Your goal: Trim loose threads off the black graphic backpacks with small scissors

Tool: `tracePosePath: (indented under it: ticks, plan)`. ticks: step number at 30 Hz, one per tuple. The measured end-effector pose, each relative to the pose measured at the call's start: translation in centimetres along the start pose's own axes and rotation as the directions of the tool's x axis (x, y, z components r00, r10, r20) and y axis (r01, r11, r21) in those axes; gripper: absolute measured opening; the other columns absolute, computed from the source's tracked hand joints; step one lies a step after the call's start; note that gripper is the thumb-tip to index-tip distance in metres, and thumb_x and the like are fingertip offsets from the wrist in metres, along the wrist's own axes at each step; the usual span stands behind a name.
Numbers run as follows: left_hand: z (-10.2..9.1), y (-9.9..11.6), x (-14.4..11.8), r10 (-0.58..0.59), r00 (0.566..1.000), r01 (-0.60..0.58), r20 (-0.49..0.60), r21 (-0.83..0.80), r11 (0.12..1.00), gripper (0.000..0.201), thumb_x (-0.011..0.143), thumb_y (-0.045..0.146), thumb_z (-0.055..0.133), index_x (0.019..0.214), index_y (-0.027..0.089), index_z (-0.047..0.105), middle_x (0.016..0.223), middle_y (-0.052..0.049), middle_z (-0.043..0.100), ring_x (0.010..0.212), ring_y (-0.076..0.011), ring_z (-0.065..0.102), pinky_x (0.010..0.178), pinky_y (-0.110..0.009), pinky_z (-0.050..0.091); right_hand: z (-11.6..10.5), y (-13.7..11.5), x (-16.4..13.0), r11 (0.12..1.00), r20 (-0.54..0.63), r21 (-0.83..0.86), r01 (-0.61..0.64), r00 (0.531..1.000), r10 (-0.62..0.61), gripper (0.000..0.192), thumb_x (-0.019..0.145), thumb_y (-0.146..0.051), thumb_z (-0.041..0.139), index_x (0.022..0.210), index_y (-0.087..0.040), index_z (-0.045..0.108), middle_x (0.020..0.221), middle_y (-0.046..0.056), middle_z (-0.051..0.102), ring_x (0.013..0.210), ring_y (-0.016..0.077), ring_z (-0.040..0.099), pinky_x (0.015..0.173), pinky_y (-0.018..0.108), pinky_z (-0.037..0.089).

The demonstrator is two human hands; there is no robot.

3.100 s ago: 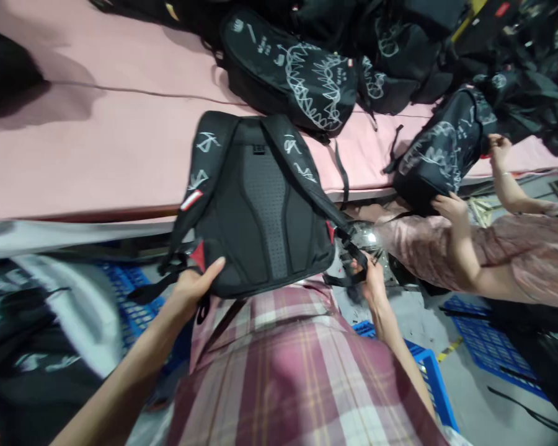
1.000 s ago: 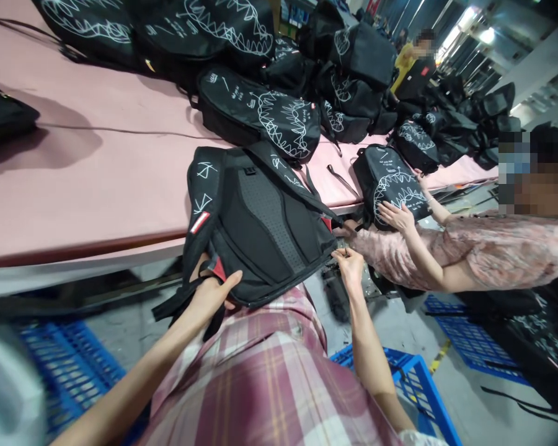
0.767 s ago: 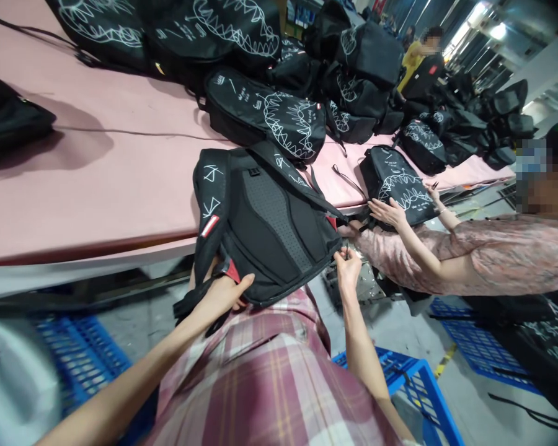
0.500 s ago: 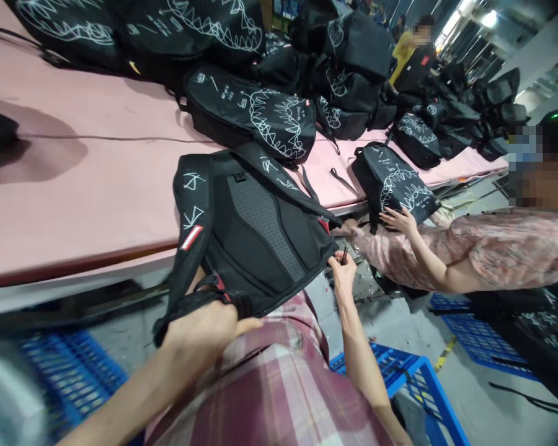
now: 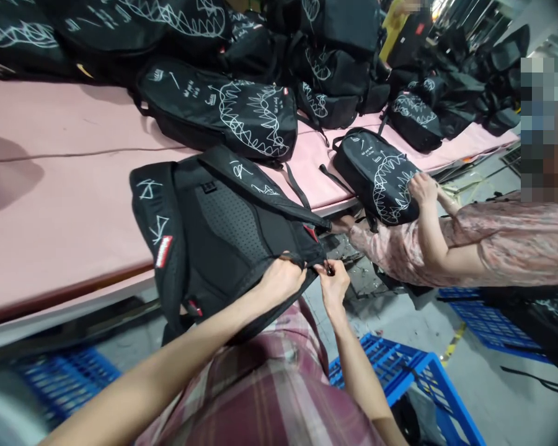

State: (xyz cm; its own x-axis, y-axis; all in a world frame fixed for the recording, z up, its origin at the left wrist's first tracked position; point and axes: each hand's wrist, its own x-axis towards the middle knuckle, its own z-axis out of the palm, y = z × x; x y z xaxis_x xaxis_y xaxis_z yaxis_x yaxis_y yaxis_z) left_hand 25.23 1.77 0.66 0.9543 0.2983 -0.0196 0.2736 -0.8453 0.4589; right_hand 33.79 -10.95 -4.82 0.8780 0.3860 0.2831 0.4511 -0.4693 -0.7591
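- Left hand (image 5: 279, 282) has been moved from the backpack (image 5: 223, 232) bottom-left corner to the right corner, closed on fabric.
- Right hand (image 5: 333, 286), just beside it, is pinched on a small tool.
- Backpack overhangs the pink surface (image 5: 65, 210) edge.

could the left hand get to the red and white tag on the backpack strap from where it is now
Probably yes. The left hand pinches the backpack at its lower corner, and the red and white tag lies uncovered on the near strap, nothing between them; it would have to drop its grip first.

Pink-and-white plaid garment (image 5: 279, 396) with thin yellow lines; both forearms bare, no sleeves, no gloves.
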Motion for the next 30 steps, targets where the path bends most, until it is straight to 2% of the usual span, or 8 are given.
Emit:
tracePosePath:
  ticks: [3,5,12,16,19,23,27,30]
  plan:
    - [-0.5,-1.5,1.8,-0.145,0.977,0.175,0.159,-0.192,0.966,0.031,0.085,0.025,0.039,0.079,0.010,0.066,0.073,-0.009,0.067,0.069,-0.0167,0.062,0.068,-0.025,0.046,0.0,0.2,-0.3,0.989,-0.008,-0.006,0.147,0.989,-0.147,0.015,0.081,-0.031,0.056,0.075,-0.018,0.061,0.073,0.003,0.060,0.067,0.0156,0.056,0.061,0.026,0.042]
    - [-0.8,-2.1,2.6,-0.175,0.954,0.239,0.243,-0.268,0.933,0.033,0.085,0.026,0.038,0.074,0.011,0.065,0.068,-0.008,0.067,0.064,-0.0157,0.062,0.066,-0.023,0.045,0.0,0.5,-0.5,0.979,-0.003,0.007,0.202,0.979,-0.202,0.013,0.083,-0.026,0.053,0.079,-0.018,0.063,0.076,0.005,0.061,0.070,0.0160,0.058,0.063,0.026,0.044]
    - [-0.8,-0.5,1.5,0.016,0.983,0.012,0.181,-0.153,0.988,0.028,0.079,0.034,0.053,0.100,0.016,0.060,0.098,-0.011,0.066,0.091,-0.0237,0.062,0.077,-0.028,0.044,0.0,1.7,-0.1,0.967,0.088,0.002,0.253,0.964,-0.252,0.021,0.082,-0.016,0.046,0.088,-0.019,0.067,0.087,0.007,0.062,0.080,0.0173,0.059,0.067,0.027,0.046]
    - [-0.7,-0.2,2.5,0.005,0.948,0.048,0.317,-0.159,0.986,0.024,0.081,0.021,0.043,0.085,0.013,0.065,0.080,-0.012,0.067,0.082,-0.0245,0.064,0.074,-0.030,0.045,-0.3,1.1,1.1,0.983,0.154,0.085,0.164,0.972,-0.176,0.017,0.082,-0.023,0.051,0.080,-0.018,0.067,0.083,0.005,0.062,0.076,0.0161,0.059,0.066,0.025,0.045]
    - [-0.8,-1.3,3.9,0.012,0.930,0.073,0.367,-0.217,0.974,0.021,0.074,0.019,0.047,0.078,0.013,0.066,0.071,-0.009,0.067,0.074,-0.0221,0.065,0.068,-0.026,0.046,-0.5,0.5,2.1,0.994,0.262,0.084,0.069,0.961,-0.089,0.018,0.081,-0.027,0.053,0.074,-0.018,0.066,0.076,0.003,0.062,0.072,0.0156,0.059,0.066,0.025,0.044]
    - [-0.9,-3.0,5.0,0.041,0.874,0.181,0.485,-0.401,0.898,0.021,0.069,0.024,0.050,0.079,0.013,0.066,0.056,-0.002,0.061,0.056,-0.0149,0.062,0.053,-0.019,0.045,-0.8,0.4,2.5,0.995,0.275,0.093,0.043,0.959,-0.067,0.020,0.082,-0.028,0.052,0.075,-0.017,0.067,0.073,0.002,0.063,0.069,0.0150,0.058,0.064,0.024,0.044]
    - [-0.9,-3.6,5.2,0.057,0.857,0.252,0.513,-0.512,0.821,0.021,0.065,0.022,0.052,0.077,0.011,0.066,0.052,0.000,0.057,0.053,-0.0127,0.059,0.049,-0.017,0.044,-1.3,0.7,1.6,0.948,0.328,-0.102,0.302,0.910,-0.255,0.021,0.086,-0.022,0.048,0.087,-0.021,0.069,0.085,0.004,0.064,0.074,0.0141,0.058,0.062,0.023,0.041]
    - [-0.9,-3.6,5.2,0.057,0.858,0.247,0.510,-0.508,0.825,0.021,0.064,0.022,0.052,0.075,0.011,0.066,0.051,0.000,0.057,0.052,-0.0119,0.057,0.048,-0.016,0.043,-1.7,0.6,1.0,0.800,0.438,-0.319,0.509,0.828,-0.351,0.024,0.089,-0.020,0.046,0.100,-0.026,0.067,0.092,0.003,0.064,0.067,0.0124,0.056,0.056,0.024,0.035]
